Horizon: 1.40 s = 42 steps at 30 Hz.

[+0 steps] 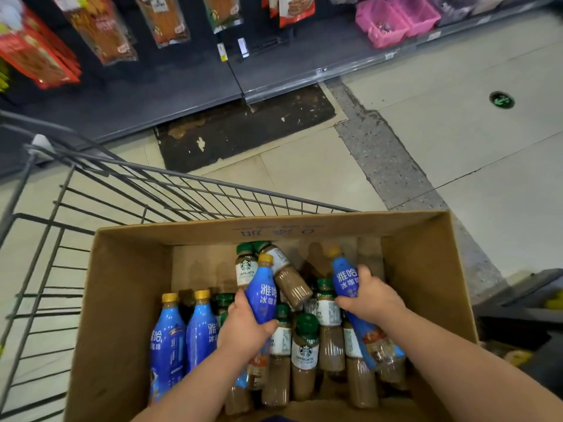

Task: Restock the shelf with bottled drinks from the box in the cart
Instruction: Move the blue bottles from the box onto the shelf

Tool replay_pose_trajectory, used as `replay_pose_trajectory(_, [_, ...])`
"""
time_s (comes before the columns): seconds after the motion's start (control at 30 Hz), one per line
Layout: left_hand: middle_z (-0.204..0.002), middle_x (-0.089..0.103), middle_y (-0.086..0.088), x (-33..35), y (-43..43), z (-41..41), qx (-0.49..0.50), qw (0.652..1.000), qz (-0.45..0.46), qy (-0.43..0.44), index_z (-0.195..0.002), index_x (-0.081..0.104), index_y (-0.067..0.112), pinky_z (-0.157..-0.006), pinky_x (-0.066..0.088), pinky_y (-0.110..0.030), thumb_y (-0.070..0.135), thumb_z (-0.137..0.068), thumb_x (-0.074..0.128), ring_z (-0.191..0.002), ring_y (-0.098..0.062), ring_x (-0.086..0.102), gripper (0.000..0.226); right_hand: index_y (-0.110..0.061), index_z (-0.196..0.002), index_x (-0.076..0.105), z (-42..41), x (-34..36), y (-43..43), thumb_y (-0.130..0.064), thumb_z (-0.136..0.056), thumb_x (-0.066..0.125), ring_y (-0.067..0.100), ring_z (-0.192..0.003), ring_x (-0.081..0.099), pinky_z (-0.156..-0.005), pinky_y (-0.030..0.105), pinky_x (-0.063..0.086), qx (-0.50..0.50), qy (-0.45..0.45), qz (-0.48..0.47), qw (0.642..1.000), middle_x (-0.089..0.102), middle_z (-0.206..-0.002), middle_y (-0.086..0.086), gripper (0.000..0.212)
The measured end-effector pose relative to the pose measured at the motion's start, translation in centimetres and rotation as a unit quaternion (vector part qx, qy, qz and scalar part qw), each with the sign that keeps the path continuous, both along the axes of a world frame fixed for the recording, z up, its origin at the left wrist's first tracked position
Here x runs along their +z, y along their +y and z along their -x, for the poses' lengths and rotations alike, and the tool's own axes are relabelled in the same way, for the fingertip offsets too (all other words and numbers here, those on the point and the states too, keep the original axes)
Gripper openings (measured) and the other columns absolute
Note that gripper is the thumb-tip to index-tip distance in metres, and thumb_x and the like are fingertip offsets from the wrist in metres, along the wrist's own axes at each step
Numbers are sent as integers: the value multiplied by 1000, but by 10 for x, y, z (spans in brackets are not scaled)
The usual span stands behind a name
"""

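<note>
A cardboard box [128,284] sits in a wire cart [91,190] and holds several bottled coffee drinks. My left hand [243,327] grips a blue-labelled bottle with a yellow cap [262,295], raised a little above the others. My right hand [370,300] grips a second blue bottle [345,280] over the right side of the box. Two more blue bottles [182,336] lie at the box's left. Green-capped latte bottles [304,351] fill the middle. The dark bottom shelf [182,95] lies beyond the cart.
Snack packets [100,28] hang above the shelf at the upper left. Pink bins [393,19] stand on the shelf at the upper right. A dark worn floor patch [243,129] lies in front of the shelf. A green floor marker [501,99] is on the tiles at the right.
</note>
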<state>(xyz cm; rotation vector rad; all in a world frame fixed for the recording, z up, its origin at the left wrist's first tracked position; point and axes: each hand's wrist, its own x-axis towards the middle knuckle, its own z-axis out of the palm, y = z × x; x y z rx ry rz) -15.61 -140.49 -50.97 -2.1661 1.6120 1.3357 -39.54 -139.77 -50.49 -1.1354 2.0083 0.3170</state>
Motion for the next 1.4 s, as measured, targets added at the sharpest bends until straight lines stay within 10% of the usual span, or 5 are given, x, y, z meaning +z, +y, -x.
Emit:
replay_pose_trajectory(0.83, [-110,56,-1,122,47,90,-229,933,145,236,-118,42,21,-78,40,-27,29,-68,77,-103,-26,58,62,-18,-133,31,-33,162,159,-45,-76,67,30,-112,57,-90,36,46,-307,29,275,911,56,-125,9,72])
replay_pose_trajectory(1.4, [-99,60,1,226,396,156,-443,783,122,419,-110,44,23,-80,46,-31,24,-66,80,-92,-21,60,58,-29,-122,36,-61,259,556,-47,-71,68,24,-105,61,-81,32,47,-494,171,362,772,61,-116,-2,63])
